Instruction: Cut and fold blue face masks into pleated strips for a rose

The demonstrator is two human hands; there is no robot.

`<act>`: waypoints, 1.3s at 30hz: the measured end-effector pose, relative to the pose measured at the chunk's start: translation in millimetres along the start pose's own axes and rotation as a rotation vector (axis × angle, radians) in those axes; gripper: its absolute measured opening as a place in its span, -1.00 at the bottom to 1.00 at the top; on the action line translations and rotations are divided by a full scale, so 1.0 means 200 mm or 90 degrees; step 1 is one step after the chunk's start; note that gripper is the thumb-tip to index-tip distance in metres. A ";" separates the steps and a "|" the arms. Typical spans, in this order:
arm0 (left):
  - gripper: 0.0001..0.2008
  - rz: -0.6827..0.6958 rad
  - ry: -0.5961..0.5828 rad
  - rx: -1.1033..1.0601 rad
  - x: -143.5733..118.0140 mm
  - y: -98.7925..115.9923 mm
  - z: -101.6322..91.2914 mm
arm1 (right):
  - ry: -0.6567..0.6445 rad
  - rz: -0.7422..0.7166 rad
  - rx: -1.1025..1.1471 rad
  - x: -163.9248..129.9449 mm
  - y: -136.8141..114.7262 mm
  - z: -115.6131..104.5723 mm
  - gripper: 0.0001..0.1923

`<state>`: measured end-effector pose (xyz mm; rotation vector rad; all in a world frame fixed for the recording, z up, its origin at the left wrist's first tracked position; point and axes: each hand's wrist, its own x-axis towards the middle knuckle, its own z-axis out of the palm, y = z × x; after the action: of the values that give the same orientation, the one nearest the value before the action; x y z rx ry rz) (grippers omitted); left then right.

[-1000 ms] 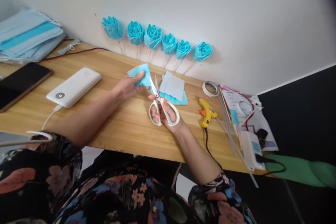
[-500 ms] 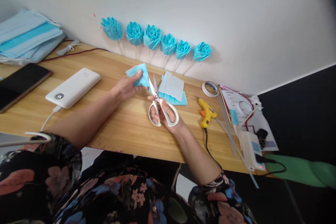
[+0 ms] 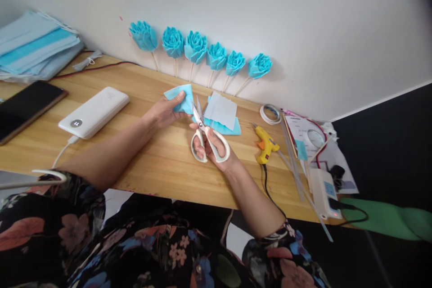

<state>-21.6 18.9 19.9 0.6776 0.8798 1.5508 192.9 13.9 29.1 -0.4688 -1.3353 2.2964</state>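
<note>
Between the thumb and fingers of my left hand (image 3: 168, 111) is a folded light-blue fabric piece (image 3: 184, 99). My right hand (image 3: 213, 146) grips white-handled scissors (image 3: 222, 149), thumb in one loop and fingers in the other. Their blades are spread and point away from me, with one blade at the right edge of the blue piece. Beyond the scissors, a small stack of blue and white fabric pieces (image 3: 221, 111) lies on the table. Part of the left fingers is hidden behind the blue piece.
Several blue fabric flowers on sticks (image 3: 196, 47) lean on the wall. At right are a yellow glue gun (image 3: 266, 145), a tape roll (image 3: 270, 114) and a power strip (image 3: 322, 194). A white power bank (image 3: 94, 111), a phone (image 3: 30, 109) and stacked face masks (image 3: 37, 49) lie left.
My left hand and the blue piece have shifted slightly right, closer to the scissor blades. My right hand and the scissors have stayed almost in place.
</note>
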 end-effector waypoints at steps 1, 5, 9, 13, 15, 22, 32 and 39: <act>-0.68 -0.002 0.003 0.002 0.00 0.00 0.00 | 0.003 0.003 -0.003 0.00 0.00 0.00 -0.46; -0.70 0.002 0.038 0.006 0.00 0.00 0.00 | -0.013 0.012 -0.016 0.00 0.00 0.00 -0.45; -0.72 0.011 0.057 0.013 0.00 0.00 0.01 | -0.027 0.025 -0.035 0.00 0.00 -0.01 -0.42; -0.76 0.014 0.050 0.001 0.01 0.00 0.00 | -0.019 0.029 -0.035 0.00 0.00 -0.01 -0.41; -0.76 0.017 0.053 -0.007 0.02 0.00 -0.01 | -0.013 0.034 -0.035 0.00 0.00 -0.02 -0.40; -0.68 0.001 0.059 -0.014 0.03 0.00 -0.02 | -0.012 0.037 -0.049 0.00 -0.01 -0.02 -0.40; -0.70 -0.023 0.000 -0.004 -0.02 -0.02 0.02 | -0.012 0.012 -0.028 0.00 -0.01 -0.02 -0.43; -0.70 -0.030 -0.026 -0.042 -0.04 -0.03 0.07 | -0.013 0.000 -0.027 0.00 -0.01 -0.02 -0.41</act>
<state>-6.3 13.4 22.8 0.6344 0.8056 1.5117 195.2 17.8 29.2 -0.4599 -1.3968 2.2827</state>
